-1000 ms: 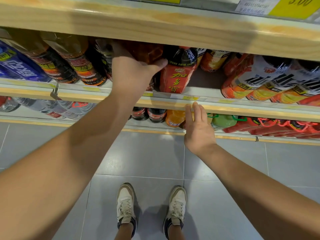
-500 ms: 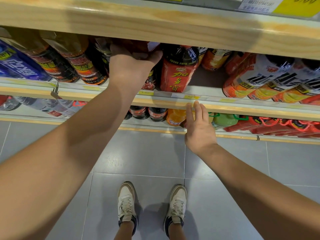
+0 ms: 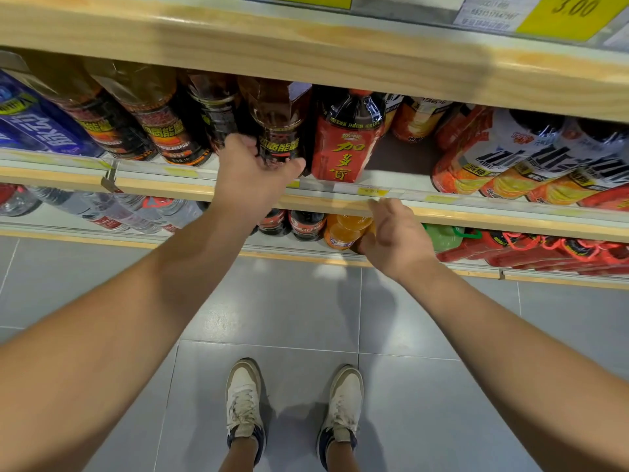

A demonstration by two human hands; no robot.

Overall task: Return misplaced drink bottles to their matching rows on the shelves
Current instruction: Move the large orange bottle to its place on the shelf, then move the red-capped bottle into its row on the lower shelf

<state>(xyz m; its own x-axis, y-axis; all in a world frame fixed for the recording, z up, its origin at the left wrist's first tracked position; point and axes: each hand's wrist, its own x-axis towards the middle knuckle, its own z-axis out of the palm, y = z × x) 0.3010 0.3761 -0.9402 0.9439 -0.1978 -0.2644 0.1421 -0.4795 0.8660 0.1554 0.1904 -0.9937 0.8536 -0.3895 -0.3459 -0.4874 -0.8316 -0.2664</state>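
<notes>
Left hand (image 3: pixel 253 172) grips a dark bottle (image 3: pixel 277 127) at its base; right hand (image 3: pixel 394 238), empty, fingers loosely curled, touches the shelf edge (image 3: pixel 476 219).

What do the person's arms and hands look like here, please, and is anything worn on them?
Both forearms are bare, with no sleeves in view. The left hand and right hand wear no gloves, and no rings, watch or wristband can be seen.
</notes>
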